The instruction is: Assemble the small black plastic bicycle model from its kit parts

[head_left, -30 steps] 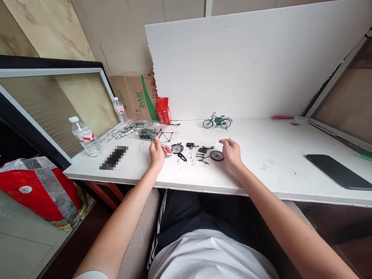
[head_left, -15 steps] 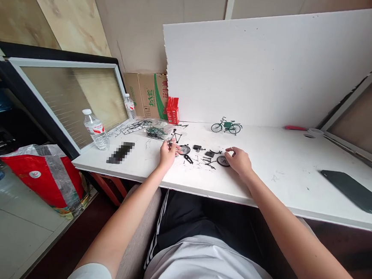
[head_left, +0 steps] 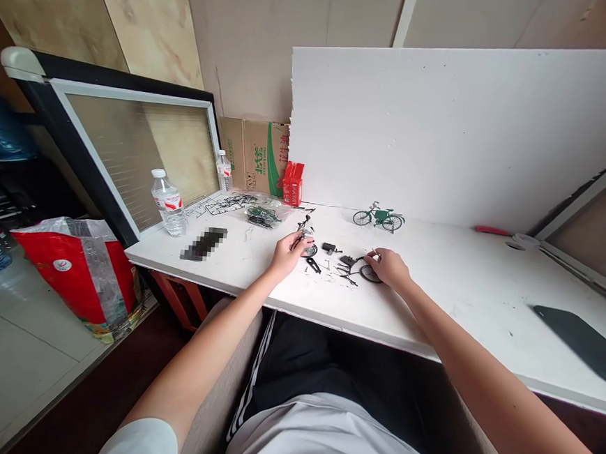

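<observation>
My left hand (head_left: 286, 255) is closed at the left of a group of loose model-bicycle parts. Its fingertips pinch a small dark and silver bicycle part, partly hidden by the fingers. Dark rods stick up just above them, and a spoked wheel (head_left: 309, 250) shows by the fingertips. My right hand (head_left: 390, 267) pinches a tiny thin piece, too small to name, above another black wheel (head_left: 371, 274). Between the hands lie a black chain-guard-like part (head_left: 313, 265), a small black box-shaped part (head_left: 329, 247) and several thin pieces. Behind them stands an assembled green model bicycle (head_left: 378, 217).
At the left are a water bottle (head_left: 169, 204), a pixelated dark object (head_left: 204, 244), black part frames (head_left: 226, 205) and a plastic bag of green parts (head_left: 263, 215). A red box (head_left: 293, 183) stands at the back. A dark phone-shaped object (head_left: 582, 345) lies far right.
The camera view has shifted, so the table contents appear farther right. My right fingertips have come together on a thin piece over the wheel. My left hand stays by the same parts.
</observation>
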A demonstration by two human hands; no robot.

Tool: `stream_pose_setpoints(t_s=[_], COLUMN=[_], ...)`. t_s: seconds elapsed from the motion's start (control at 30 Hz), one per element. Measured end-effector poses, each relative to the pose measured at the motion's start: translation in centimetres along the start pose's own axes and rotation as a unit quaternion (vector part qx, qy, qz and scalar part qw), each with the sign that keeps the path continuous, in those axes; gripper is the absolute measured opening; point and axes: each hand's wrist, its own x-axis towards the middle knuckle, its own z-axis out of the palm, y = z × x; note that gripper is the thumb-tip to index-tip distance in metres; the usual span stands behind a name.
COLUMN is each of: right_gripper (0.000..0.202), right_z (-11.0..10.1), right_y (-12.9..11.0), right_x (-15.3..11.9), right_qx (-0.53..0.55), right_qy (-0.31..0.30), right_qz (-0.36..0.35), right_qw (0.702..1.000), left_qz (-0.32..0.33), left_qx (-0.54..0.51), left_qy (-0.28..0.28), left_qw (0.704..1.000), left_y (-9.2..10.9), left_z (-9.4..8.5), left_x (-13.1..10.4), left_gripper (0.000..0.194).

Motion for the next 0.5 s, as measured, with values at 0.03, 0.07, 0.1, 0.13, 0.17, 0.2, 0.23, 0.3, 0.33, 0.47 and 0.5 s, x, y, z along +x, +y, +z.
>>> stream_pose_setpoints(t_s=[0.03, 0.07, 0.1, 0.13, 0.17, 0.2, 0.23, 0.3, 0.33, 0.47, 0.5], right_gripper=[0.028, 0.031, 0.034, 0.039, 0.044, 0.050, 0.054, 0.059, 0.060, 0.058, 0.056], right_z=[-0.1, -0.2, -0.3, -0.4, -0.5, -0.5, -0.5, -0.3, -0.1, 0.9, 1.1], right_y=[0.1, 0.2, 0.2, 0.3, 0.2, 0.1, -0.1, -0.7, -1.1, -3.3, -3.8], right_x=[-0.1, -0.2, -0.4, -0.7, -1.1, -1.6, -2.2, -3.7, -4.5, -7.2, -7.7], right_qx=[0.019, 0.047, 0.084, 0.126, 0.169, 0.210, 0.246, 0.310, 0.335, 0.366, 0.365], right_qy=[0.008, 0.019, 0.031, 0.044, 0.061, 0.072, 0.089, 0.102, 0.101, 0.076, 0.079], right_qz=[0.001, -0.002, -0.010, -0.023, -0.037, -0.053, -0.063, -0.079, -0.086, -0.149, -0.160], right_qw=[1.000, 0.999, 0.996, 0.991, 0.983, 0.974, 0.963, 0.942, 0.933, 0.915, 0.914], left_qz=[-0.011, -0.023, -0.034, -0.045, -0.050, -0.054, -0.060, -0.070, -0.074, -0.113, -0.122], left_qx=[-0.017, -0.034, -0.050, -0.068, -0.085, -0.101, -0.118, -0.137, -0.143, -0.185, -0.194], left_qy=[-0.007, -0.011, -0.017, -0.022, -0.027, -0.039, -0.043, -0.061, -0.069, -0.076, -0.075], left_qw=[1.000, 0.999, 0.998, 0.996, 0.995, 0.993, 0.990, 0.986, 0.984, 0.973, 0.970], left_y=[0.1, 0.2, 0.3, 0.4, 0.5, 0.6, 0.6, 0.7, 0.8, 1.0, 1.0], left_z=[0.1, 0.3, 0.5, 0.8, 1.2, 1.5, 1.9, 2.7, 3.1, 3.8, 3.9], left_x=[0.0, 0.0, -0.1, -0.3, -0.4, -0.7, -0.9, -1.4, -1.7, -2.4, -2.6], left_gripper=[0.042, 0.045, 0.046, 0.046, 0.046, 0.045, 0.044, 0.042, 0.042, 0.035, 0.033])
